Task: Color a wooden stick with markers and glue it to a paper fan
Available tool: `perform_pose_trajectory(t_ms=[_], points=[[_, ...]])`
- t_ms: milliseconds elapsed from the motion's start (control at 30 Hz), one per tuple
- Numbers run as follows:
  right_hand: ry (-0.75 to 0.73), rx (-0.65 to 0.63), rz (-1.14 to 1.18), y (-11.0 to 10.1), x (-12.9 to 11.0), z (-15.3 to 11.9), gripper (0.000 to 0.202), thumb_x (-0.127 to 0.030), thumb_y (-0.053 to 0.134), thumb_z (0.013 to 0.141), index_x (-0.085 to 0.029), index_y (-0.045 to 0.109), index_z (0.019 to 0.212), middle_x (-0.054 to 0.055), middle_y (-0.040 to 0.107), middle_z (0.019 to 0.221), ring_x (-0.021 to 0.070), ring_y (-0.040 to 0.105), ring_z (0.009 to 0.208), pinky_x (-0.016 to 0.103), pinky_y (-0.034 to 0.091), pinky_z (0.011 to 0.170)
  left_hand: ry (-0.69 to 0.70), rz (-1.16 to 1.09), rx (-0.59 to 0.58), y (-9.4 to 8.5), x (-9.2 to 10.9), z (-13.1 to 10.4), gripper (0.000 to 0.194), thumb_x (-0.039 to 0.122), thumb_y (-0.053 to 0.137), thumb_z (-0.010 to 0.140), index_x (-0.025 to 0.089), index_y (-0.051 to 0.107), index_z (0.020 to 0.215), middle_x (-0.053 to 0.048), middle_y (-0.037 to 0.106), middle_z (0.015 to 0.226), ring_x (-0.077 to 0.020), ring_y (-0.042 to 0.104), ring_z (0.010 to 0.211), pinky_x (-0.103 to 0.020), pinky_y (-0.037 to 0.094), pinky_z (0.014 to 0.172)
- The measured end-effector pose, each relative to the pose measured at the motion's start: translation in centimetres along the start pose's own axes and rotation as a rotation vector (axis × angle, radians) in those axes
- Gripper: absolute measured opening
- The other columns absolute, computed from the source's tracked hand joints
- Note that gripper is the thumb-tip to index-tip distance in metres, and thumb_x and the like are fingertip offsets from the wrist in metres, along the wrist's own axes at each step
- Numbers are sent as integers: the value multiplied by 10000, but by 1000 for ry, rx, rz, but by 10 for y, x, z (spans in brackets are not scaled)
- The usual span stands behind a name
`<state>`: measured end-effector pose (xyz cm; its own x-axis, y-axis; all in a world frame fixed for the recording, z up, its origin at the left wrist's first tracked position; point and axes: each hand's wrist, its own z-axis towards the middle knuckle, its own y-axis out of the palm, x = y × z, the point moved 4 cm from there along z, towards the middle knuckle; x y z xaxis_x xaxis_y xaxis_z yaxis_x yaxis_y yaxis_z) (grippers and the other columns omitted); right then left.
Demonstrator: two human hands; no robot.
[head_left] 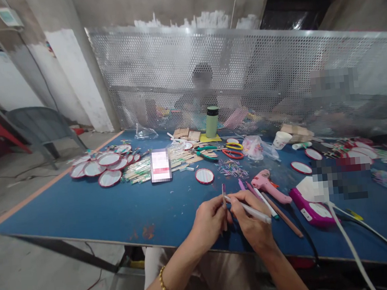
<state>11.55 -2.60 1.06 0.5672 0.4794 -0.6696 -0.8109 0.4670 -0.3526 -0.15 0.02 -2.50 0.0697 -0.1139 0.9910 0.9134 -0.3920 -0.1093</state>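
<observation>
My left hand (211,219) is closed around a thin flat stick (223,190) with a purple upper end, held upright at the table's front edge. A white marker (256,213) sits in my right hand (250,219) like a pen, its tip against or very close to the stick. Just right of my hands lie several markers (268,204) and a pink glue gun (271,187). A round white disc with a red rim (204,176) lies beyond my left hand, near a pile of small coloured pieces (233,169).
Red-rimmed discs (110,178) are piled at the left, beside wooden sticks (138,171) and a lit phone (160,166). Pliers (233,153), a green bottle (212,123) and a paper cup (281,140) stand or lie further back. A magenta power strip (312,209) with cables is at right.
</observation>
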Motion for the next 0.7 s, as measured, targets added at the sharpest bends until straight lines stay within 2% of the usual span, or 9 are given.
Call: perform_pose_trajectory(t_ms=[333,700], points=[[3,34,9,-2,0,-1,243,-299,554,905,-204,676,717,-30,613,511,120,556,435,218,454,433,18,-20,-15,0,-2,0,242,320,440,925,200,520,731,54,495,523,-94,447,438,-197,373,492],[-8,-12,4,0,-1,0,235,-298,549,919,-203,680,748,-30,625,530,117,551,436,217,437,419,12,18,12,-1,-2,0,265,318,436,932,201,523,711,48,498,503,-106,467,452,-207,383,520]])
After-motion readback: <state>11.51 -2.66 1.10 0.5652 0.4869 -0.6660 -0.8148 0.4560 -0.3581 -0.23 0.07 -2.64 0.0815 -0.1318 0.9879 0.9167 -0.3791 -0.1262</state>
